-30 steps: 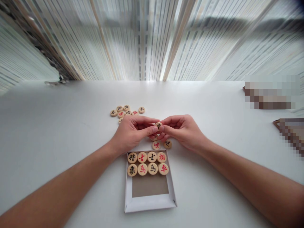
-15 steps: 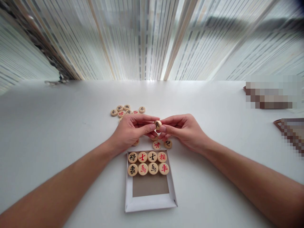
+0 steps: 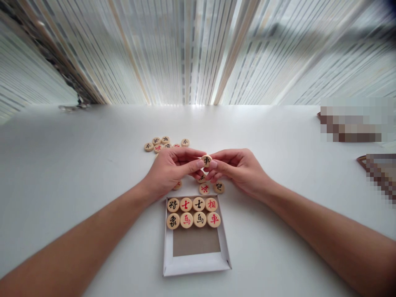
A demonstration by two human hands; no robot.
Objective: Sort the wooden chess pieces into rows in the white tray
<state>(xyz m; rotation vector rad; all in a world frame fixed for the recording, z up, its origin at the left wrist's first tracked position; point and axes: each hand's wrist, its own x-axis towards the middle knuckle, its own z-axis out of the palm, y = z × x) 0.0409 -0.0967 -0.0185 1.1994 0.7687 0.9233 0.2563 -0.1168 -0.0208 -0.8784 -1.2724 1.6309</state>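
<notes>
Between my two hands is a round wooden Chinese chess piece [image 3: 206,161] with a black character, its marked face toward me. My left hand [image 3: 177,165] pinches it from the left with thumb and fingers. From the other side my right hand [image 3: 236,167] grips the same piece. Just below stands a shallow white box [image 3: 198,265] holding two rows of chess pieces, some with red characters and some black. Loose pieces lie beneath the hands, among them a red-marked piece [image 3: 203,189] and a black-marked piece [image 3: 219,187]. Another piece [image 3: 177,185] is partly hidden by my left hand.
A cluster of loose chess pieces [image 3: 158,148] lies on the white table [image 3: 93,165] beyond my left hand. Striped curtains [image 3: 167,53] hang along the far edge. Two brown-edged, blurred-out objects [image 3: 349,128] are at the right.
The held piece has turned, so its black character now faces me upright and more squarely. My fingers have shifted slightly around it. The boxed pieces have not moved.
</notes>
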